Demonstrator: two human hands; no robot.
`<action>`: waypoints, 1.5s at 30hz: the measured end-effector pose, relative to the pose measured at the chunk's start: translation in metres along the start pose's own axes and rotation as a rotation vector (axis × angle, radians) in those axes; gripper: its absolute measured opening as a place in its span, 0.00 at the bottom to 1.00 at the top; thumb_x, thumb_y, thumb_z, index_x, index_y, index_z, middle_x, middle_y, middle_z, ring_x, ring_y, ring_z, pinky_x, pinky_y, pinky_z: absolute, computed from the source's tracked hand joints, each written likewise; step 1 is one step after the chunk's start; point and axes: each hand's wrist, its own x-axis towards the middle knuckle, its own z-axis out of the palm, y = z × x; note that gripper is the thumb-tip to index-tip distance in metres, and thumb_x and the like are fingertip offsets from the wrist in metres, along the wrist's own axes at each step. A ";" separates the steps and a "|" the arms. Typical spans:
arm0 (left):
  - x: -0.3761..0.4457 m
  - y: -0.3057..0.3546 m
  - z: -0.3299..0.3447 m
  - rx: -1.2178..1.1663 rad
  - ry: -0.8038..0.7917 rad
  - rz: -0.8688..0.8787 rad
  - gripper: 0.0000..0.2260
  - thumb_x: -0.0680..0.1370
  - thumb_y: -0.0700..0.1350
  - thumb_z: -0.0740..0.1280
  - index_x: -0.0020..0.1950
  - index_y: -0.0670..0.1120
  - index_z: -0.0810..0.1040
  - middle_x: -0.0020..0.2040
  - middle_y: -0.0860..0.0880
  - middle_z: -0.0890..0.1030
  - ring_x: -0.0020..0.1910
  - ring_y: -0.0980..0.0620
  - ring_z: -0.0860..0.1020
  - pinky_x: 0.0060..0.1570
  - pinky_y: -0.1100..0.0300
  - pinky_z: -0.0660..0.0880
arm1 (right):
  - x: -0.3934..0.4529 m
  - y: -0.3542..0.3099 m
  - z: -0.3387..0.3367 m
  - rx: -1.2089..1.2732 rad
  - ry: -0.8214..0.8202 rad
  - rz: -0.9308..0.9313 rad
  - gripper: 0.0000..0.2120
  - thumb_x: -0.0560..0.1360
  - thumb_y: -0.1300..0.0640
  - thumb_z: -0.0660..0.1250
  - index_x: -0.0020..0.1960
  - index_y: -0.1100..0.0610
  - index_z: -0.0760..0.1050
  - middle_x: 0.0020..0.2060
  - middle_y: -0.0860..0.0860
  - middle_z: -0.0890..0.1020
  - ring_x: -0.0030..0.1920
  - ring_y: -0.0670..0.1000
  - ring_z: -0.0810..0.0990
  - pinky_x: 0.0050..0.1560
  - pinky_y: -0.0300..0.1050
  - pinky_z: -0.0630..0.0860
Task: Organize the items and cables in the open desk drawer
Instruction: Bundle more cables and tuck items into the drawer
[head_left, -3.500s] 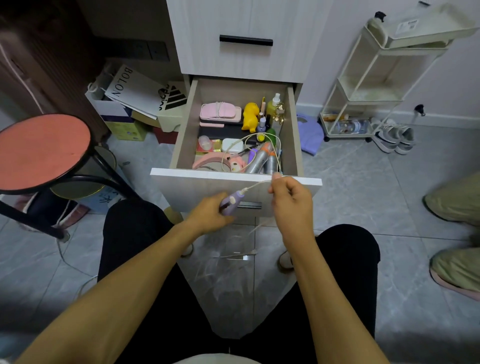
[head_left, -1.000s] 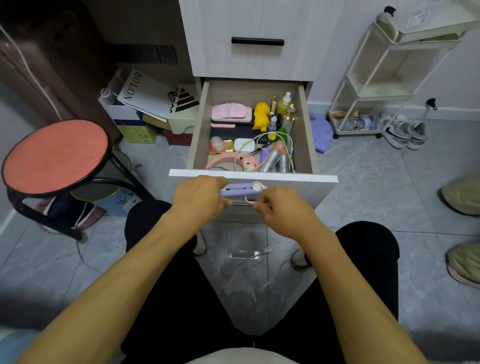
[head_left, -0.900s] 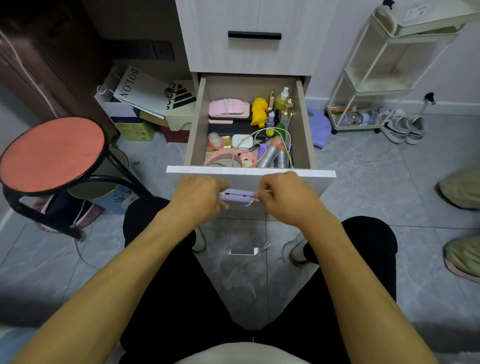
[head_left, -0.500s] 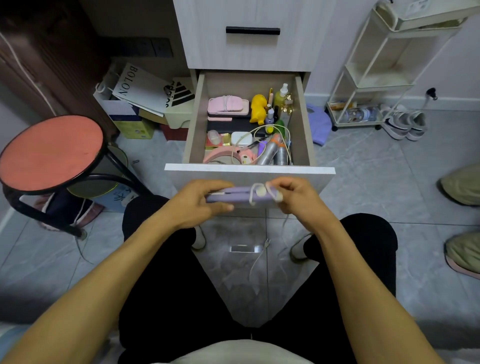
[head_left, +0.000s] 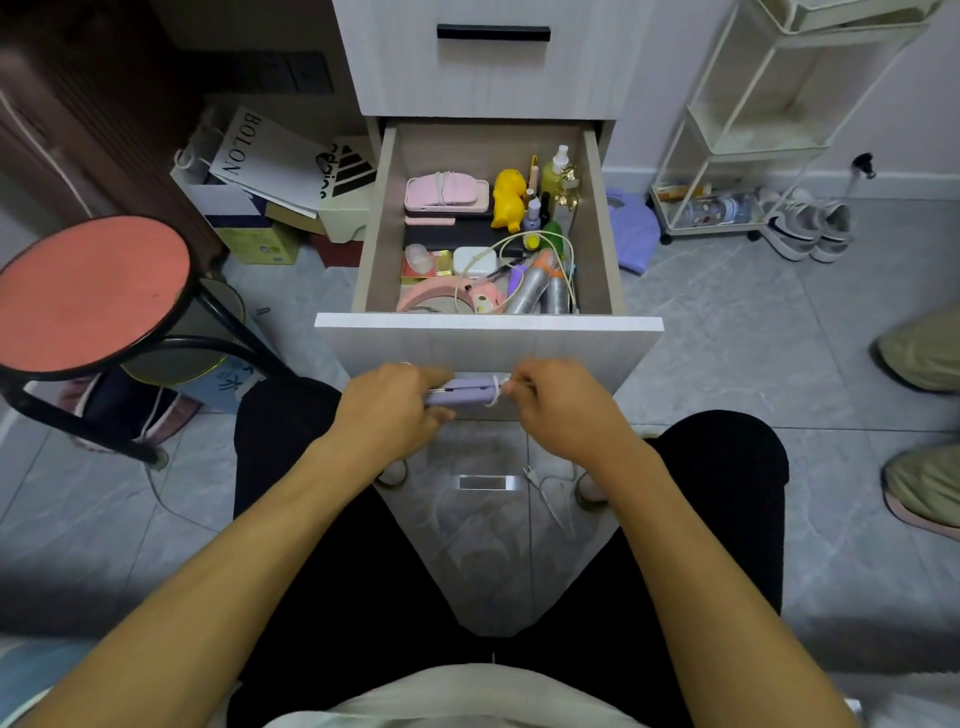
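Observation:
The open drawer (head_left: 488, 325) holds several items: a pink case (head_left: 447, 193), a yellow duck toy (head_left: 508, 200), bottles (head_left: 555, 174), spray cans (head_left: 543, 288), a pink band (head_left: 431, 297) and a loose pale cable (head_left: 519, 241). In front of the drawer, my left hand (head_left: 389, 410) grips a small purple device (head_left: 460, 392). My right hand (head_left: 561, 408) pinches its white cable (head_left: 497, 391), which is looped around the device's right end. The cable's tail and plug (head_left: 535, 475) hang down between my knees.
A red-topped stool (head_left: 88, 293) stands at the left. Boxes and a paper bag (head_left: 270, 156) sit left of the drawer unit. A white wire cart (head_left: 753, 130) and sneakers (head_left: 805, 228) are at the right. Another person's shoes (head_left: 922, 483) are at the far right.
The cable ran from the drawer to my hands 3.5 s ago; now it is out and wound around the purple device. My hands moved closer together in front of the drawer.

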 end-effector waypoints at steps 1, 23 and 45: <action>0.000 0.000 -0.001 0.021 0.013 0.033 0.13 0.76 0.54 0.69 0.60 0.57 0.78 0.50 0.50 0.82 0.50 0.46 0.79 0.40 0.59 0.67 | 0.003 0.002 -0.004 0.002 -0.002 0.010 0.10 0.79 0.53 0.63 0.43 0.58 0.76 0.39 0.55 0.80 0.42 0.58 0.78 0.41 0.50 0.75; -0.002 -0.001 -0.003 -0.076 0.093 -0.047 0.12 0.76 0.53 0.69 0.59 0.59 0.79 0.48 0.50 0.82 0.49 0.46 0.79 0.40 0.59 0.68 | -0.001 -0.003 0.001 0.058 -0.044 -0.120 0.16 0.78 0.50 0.65 0.33 0.51 0.69 0.28 0.45 0.70 0.32 0.50 0.71 0.37 0.48 0.71; -0.002 -0.005 -0.015 -0.309 0.092 -0.077 0.12 0.74 0.51 0.72 0.58 0.58 0.81 0.47 0.54 0.84 0.48 0.49 0.80 0.43 0.56 0.75 | -0.005 -0.003 0.016 0.385 -0.062 -0.038 0.16 0.78 0.53 0.66 0.36 0.61 0.78 0.28 0.56 0.76 0.28 0.46 0.69 0.34 0.41 0.67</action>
